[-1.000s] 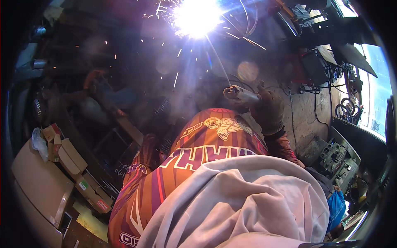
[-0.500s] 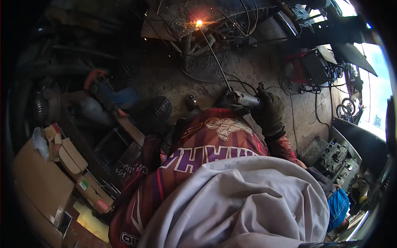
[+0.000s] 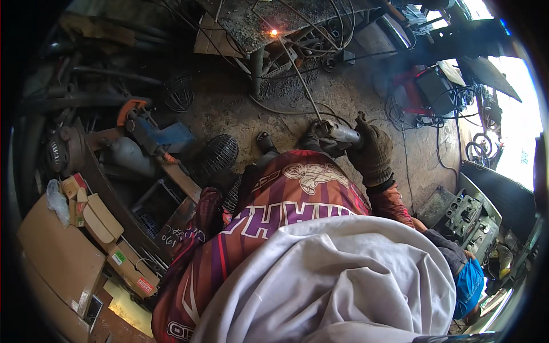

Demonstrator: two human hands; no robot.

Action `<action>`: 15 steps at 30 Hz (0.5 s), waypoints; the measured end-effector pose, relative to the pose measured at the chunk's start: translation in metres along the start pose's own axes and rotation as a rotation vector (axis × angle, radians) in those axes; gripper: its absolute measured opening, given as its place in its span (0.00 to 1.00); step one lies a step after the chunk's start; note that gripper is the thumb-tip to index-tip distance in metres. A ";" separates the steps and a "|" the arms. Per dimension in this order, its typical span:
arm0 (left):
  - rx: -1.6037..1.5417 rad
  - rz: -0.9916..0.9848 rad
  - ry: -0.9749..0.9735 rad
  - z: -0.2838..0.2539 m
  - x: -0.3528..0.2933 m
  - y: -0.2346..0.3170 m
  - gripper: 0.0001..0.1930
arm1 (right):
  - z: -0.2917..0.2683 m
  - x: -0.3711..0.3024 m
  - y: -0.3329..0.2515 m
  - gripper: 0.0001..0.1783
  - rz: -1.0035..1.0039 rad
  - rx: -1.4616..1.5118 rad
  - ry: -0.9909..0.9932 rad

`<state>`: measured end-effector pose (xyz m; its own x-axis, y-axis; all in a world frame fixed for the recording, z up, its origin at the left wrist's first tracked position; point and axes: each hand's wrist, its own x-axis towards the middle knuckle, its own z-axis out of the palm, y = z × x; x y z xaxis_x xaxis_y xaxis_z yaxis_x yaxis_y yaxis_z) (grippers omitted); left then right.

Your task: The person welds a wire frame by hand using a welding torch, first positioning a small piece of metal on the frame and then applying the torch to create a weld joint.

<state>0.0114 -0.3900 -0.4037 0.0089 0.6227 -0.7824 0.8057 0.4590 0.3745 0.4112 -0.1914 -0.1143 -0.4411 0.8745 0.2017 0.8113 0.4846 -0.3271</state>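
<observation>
Gone is the blinding white flare of a second ago; only a small orange glow (image 3: pixel 273 32) remains at the rod's tip on the metal workpiece (image 3: pixel 257 23). Welding electrode holder (image 3: pixel 337 134) sits above the knee, right hand (image 3: pixel 372 151) gloved and wrapped tight around it. Left hand is hidden. Nearby: blue power tool (image 3: pixel 157 134), cardboard boxes (image 3: pixel 86 211).

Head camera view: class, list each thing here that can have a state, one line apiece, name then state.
right hand: gloved, closed around the electrode holder
electrode holder: gripped, rod fitted
welding rod: straight, tip glowing at the plate
metal plate: rusty, small orange glow on it
left hand: hidden from view
cardboard box: flaps open
wire fan guard: lying on the ground
</observation>
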 end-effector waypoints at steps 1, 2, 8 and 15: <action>-0.021 -0.044 -0.031 -0.004 -0.002 0.004 0.25 | 0.000 0.000 -0.001 0.36 0.012 -0.017 -0.010; -0.014 -0.049 -0.043 -0.007 -0.003 0.009 0.25 | 0.000 0.001 -0.002 0.36 0.025 -0.035 -0.020; 0.115 0.094 0.052 0.005 0.004 -0.008 0.24 | -0.001 0.004 0.000 0.42 -0.056 -0.079 0.028; 0.084 0.071 0.022 0.001 0.004 -0.004 0.24 | 0.001 0.004 0.004 0.39 0.002 0.028 -0.013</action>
<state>0.0088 -0.3895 -0.4089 0.0558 0.6661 -0.7437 0.8505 0.3585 0.3849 0.4122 -0.1862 -0.1157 -0.4449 0.8753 0.1894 0.8011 0.4835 -0.3528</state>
